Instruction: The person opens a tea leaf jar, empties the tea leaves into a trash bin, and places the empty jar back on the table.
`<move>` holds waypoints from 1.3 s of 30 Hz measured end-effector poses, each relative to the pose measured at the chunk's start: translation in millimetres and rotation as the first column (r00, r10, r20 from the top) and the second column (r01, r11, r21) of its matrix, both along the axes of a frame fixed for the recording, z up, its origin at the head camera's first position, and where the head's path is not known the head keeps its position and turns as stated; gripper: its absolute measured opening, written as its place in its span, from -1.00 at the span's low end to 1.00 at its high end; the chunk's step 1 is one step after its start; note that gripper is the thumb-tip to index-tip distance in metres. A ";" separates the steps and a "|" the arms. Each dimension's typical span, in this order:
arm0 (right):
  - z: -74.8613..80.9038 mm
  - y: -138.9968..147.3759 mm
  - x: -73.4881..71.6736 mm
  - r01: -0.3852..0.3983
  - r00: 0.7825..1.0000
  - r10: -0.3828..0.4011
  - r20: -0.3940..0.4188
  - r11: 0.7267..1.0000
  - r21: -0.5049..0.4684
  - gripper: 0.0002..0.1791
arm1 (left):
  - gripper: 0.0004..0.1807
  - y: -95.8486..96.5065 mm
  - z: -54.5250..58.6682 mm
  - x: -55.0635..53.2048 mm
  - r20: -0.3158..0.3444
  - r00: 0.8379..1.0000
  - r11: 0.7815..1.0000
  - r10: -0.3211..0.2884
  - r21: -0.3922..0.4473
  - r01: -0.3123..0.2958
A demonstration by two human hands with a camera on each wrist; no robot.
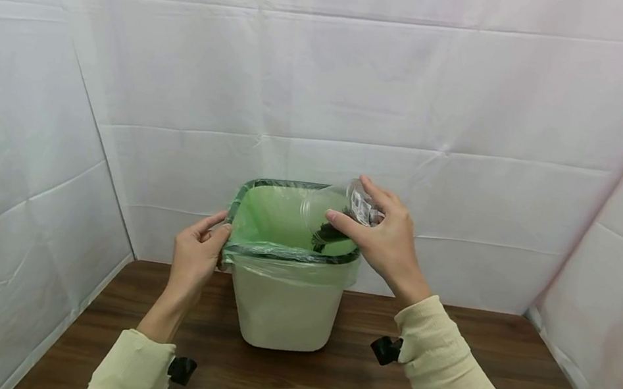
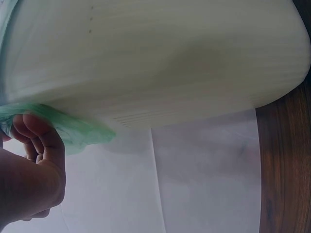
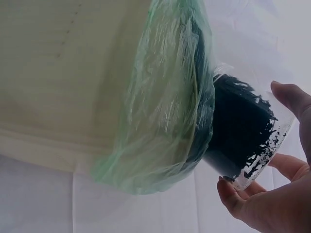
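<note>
A pale trash bin [image 1: 282, 317] stands upright, lined with a thin green plastic bag [image 1: 272, 215] that is folded over its dark rim [image 1: 289, 184]. My left hand [image 1: 199, 248] pinches the bag and rim at the left side; in the left wrist view its curled fingers [image 2: 41, 128] are at the green overhang. My right hand [image 1: 386, 235] grips a clear plastic cup [image 1: 316, 205] near its base, tipped on its side with its mouth over the bin's right part. Dark shredded bits [image 3: 243, 121] lie along the cup's lower wall and reach its mouth.
The bin rests on a dark brown wooden table [image 1: 444, 359]. White cloth walls [image 1: 363, 82] enclose the back and both sides, close behind the bin. Small black mounts [image 1: 385, 350] sit at both sleeve cuffs.
</note>
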State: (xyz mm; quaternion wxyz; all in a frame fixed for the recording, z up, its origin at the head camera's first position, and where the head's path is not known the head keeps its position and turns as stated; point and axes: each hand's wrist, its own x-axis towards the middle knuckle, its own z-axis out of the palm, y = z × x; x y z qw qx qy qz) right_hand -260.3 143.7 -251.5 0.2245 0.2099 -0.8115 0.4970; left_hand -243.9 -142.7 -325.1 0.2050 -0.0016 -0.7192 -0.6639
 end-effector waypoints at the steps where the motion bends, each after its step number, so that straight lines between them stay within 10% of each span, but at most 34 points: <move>1: 0.2 -0.3 0.1 -0.004 1.000 0.004 0.002 1.000 -0.003 -0.09 | -0.56 0.1 -0.1 -0.1 -0.001 1.000 1.000 0.000 0.001 0.000; 39: 7.4 -4.6 -4.2 0.015 0.999 -0.017 0.031 0.998 0.068 -0.08 | -0.57 6.9 -0.2 -4.8 0.010 1.000 0.999 0.002 0.036 -0.003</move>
